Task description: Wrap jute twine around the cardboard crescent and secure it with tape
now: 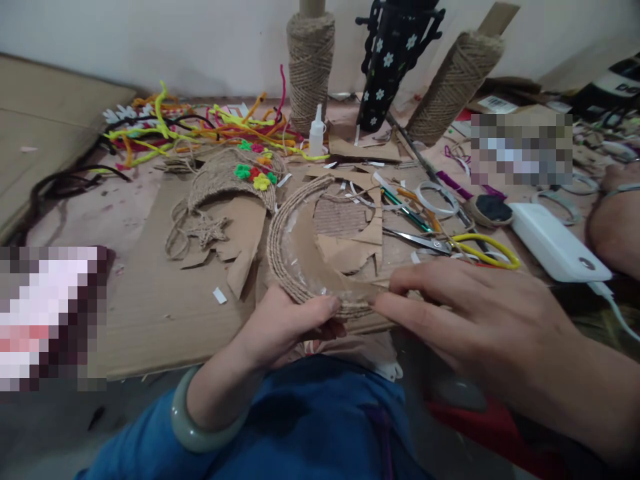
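Observation:
A cardboard crescent [303,243] with rows of jute twine along its outer edge lies in front of me, glossy patches showing on its bare face. My left hand [293,323] is closed round its lower edge, thumb on top of the twine. At the lower right tip, my right hand [480,327] pinches the crescent's end; whether twine is also between those fingers is hidden. Just behind lies a twine-covered crescent [220,177] with green, red and yellow flowers. A twine star [207,230] rests beside it on the cardboard sheet [150,320].
Scissors [440,247] with yellow handles lie right of the crescent. A glue bottle [317,137] stands behind, near two twine rolls [310,73] and a black flowered holder [387,67]. Pipe cleaners [200,130] are heaped back left. A white power bank [560,240] and another person's arm [615,213] are at right.

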`<control>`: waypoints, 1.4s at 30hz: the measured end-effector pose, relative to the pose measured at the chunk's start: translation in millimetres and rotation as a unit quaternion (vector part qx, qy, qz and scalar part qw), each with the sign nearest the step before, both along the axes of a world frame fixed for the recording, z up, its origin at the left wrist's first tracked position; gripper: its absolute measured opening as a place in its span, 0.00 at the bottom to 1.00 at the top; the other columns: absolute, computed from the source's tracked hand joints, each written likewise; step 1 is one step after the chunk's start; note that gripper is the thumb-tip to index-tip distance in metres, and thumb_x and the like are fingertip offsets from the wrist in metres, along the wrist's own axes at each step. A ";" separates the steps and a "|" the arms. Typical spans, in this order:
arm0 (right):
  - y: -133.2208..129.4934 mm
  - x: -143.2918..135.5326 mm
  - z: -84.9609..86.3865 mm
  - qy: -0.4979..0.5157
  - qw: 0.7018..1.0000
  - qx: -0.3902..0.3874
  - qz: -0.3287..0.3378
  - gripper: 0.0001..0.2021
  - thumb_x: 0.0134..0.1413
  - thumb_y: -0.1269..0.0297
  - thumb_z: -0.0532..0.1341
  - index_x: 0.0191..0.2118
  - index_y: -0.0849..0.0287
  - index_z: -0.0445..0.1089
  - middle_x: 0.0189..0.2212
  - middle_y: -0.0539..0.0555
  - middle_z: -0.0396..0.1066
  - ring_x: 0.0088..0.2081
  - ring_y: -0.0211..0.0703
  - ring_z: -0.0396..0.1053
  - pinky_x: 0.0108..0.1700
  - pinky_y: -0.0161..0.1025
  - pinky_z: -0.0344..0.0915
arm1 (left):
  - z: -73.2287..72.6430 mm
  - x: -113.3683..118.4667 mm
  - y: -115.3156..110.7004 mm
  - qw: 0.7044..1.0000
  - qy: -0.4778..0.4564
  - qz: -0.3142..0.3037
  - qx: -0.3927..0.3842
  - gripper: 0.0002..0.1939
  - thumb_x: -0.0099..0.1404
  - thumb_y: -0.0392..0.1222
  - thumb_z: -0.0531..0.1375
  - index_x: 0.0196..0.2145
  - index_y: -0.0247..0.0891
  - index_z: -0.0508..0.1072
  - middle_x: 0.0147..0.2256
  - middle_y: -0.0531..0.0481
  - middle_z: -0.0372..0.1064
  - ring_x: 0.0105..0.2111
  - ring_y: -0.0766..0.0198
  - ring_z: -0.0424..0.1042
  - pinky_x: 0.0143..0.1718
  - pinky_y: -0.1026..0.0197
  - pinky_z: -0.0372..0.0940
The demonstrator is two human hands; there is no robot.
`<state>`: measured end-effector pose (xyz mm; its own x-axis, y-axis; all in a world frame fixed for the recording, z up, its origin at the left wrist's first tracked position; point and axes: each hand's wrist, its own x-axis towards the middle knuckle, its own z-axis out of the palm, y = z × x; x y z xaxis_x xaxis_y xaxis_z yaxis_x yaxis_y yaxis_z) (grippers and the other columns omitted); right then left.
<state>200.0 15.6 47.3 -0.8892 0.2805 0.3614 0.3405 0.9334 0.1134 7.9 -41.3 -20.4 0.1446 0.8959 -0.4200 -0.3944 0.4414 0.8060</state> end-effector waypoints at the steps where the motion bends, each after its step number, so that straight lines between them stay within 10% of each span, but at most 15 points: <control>1: 0.9 3.6 2.1 -0.012 1.000 -0.014 -0.005 0.14 0.63 0.72 0.47 0.37 0.55 0.70 0.33 0.53 0.71 0.33 0.42 0.67 0.31 0.37 0.57 | 0.2 -0.2 0.1 1.000 0.011 -0.004 0.006 0.13 0.49 0.46 0.67 0.27 0.33 0.73 0.21 0.50 0.70 0.22 0.65 0.70 0.22 0.65 0.66; 29: 1.6 -12.2 -12.1 0.041 0.991 0.122 0.041 0.12 0.60 0.74 0.52 0.32 0.61 0.72 0.29 0.54 0.74 0.27 0.39 0.67 0.25 0.38 0.57 | 4.5 6.8 2.2 0.995 -0.041 0.088 0.034 0.12 0.50 0.42 0.67 0.32 0.35 0.74 0.25 0.52 0.71 0.21 0.68 0.68 0.21 0.67 0.66; 42: 13.2 3.9 -2.9 0.002 0.961 -0.276 -0.004 0.07 0.60 0.69 0.53 0.40 0.55 0.67 0.39 0.52 0.68 0.38 0.39 0.69 0.36 0.35 0.64 | 5.1 4.7 0.6 0.999 -0.022 0.042 0.009 0.14 0.48 0.44 0.68 0.32 0.36 0.73 0.25 0.52 0.71 0.21 0.68 0.68 0.21 0.66 0.66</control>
<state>203.8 28.9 44.4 -0.8850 0.4378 0.1583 0.3483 0.8483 -0.3988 12.7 -40.6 -15.3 0.0870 0.9129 -0.3989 -0.4652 0.3913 0.7941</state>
